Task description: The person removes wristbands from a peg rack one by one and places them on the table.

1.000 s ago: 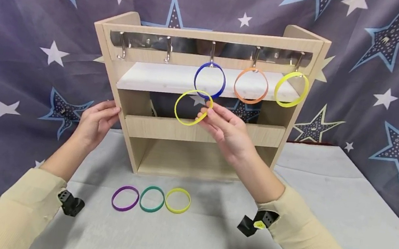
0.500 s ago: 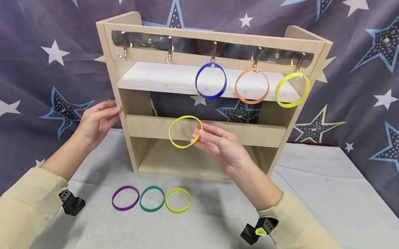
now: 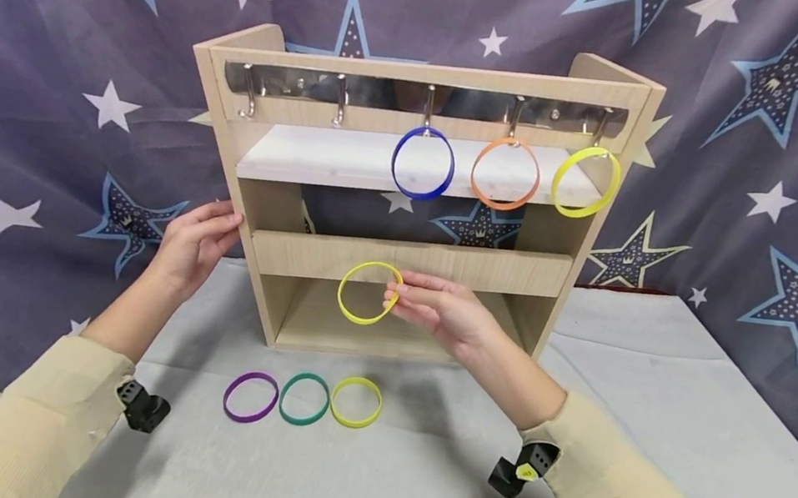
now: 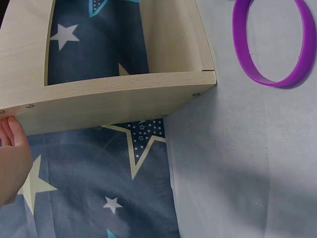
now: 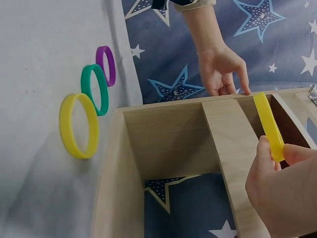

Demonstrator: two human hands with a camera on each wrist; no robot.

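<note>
My right hand (image 3: pixel 447 314) pinches a yellow silicone wristband (image 3: pixel 359 320) between thumb and fingers, in front of the shelf's lower opening. In the right wrist view this wristband (image 5: pixel 268 121) appears edge-on. With its fingertips, my left hand (image 3: pixel 195 247) touches the left side panel of the small wooden shelf (image 3: pixel 404 265). From the shelf's metal hooks hang a blue wristband (image 3: pixel 417 195), an orange wristband (image 3: pixel 499 205) and another yellow wristband (image 3: pixel 572 212). A purple wristband (image 4: pixel 298 72), a green wristband (image 3: pixel 301 422) and a further yellow wristband (image 3: pixel 353 424) lie in a row on the table.
The hook rail (image 3: pixel 389 95) runs along the shelf's top front; its two left hooks carry no band. Below the rail is a white board (image 3: pixel 319 163). A grey cloth (image 3: pixel 651 400) covers the table, and a star-patterned curtain (image 3: pixel 684 152) hangs behind and beside the shelf.
My right hand has come down with the yellow wristband, from just below the blue one to in front of the lower opening. The left hand stays at the side panel.
</note>
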